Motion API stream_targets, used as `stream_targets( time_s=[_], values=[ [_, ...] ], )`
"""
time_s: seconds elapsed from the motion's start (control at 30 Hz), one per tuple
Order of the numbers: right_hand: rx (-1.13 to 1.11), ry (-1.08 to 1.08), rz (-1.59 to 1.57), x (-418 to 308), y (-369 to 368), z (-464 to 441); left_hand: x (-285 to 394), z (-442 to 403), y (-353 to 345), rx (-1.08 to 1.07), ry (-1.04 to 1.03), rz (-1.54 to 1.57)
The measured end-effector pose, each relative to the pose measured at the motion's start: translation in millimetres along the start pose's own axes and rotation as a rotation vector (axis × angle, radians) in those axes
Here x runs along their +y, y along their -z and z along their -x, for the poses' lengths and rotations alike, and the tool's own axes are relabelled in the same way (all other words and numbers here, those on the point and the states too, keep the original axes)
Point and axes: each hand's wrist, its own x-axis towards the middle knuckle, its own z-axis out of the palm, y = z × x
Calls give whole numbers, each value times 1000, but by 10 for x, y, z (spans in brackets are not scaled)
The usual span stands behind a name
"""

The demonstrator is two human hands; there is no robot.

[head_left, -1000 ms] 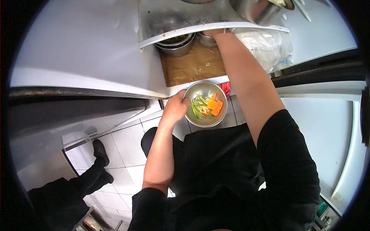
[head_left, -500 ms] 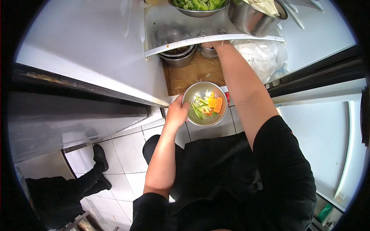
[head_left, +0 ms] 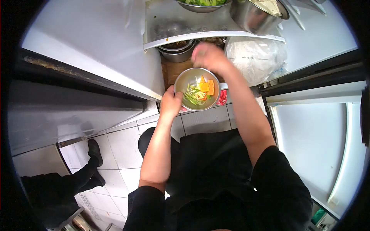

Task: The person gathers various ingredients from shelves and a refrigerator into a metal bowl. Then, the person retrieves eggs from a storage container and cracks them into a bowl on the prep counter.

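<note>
My left hand [head_left: 171, 103] grips the rim of a metal bowl [head_left: 182, 81], thumb over its edge. Inside lie shredded pale-green vegetable strips [head_left: 194, 96] and orange slices [head_left: 210, 87] that look like carrot. Just beyond the bowl, in front of the lower refrigerator compartment, hovers my right hand [head_left: 210, 57]. It is smeared by motion, so its fingers and anything in them cannot be made out. Behind it, under the shelf, stand stacked metal pots [head_left: 178, 56] and a metal container [head_left: 212, 40] with dark contents.
Above is the shelf [head_left: 165, 30], bearing a bowl of green vegetables [head_left: 200, 7] and a metal pot [head_left: 250, 18] of white slices. A clear plastic bag [head_left: 254, 57] sits lower right. Something red [head_left: 222, 98] lies beside the bowl. Another person in black [head_left: 58, 192] is at left.
My right hand has come out from under the shelf and back toward the bowl. The bowl and my left hand have shifted slightly up and left in view.
</note>
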Motion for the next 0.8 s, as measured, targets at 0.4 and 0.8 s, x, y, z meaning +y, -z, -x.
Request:
stream_targets(
  time_s=[0.4, 0.8],
  values=[
    [59, 258, 796, -340, -443, -1459, 61, -42, 65, 0, 22, -24],
    [-125, 331, 550, -423, -458, -1324, 81, -7, 160, -7, 3, -56]
  ],
)
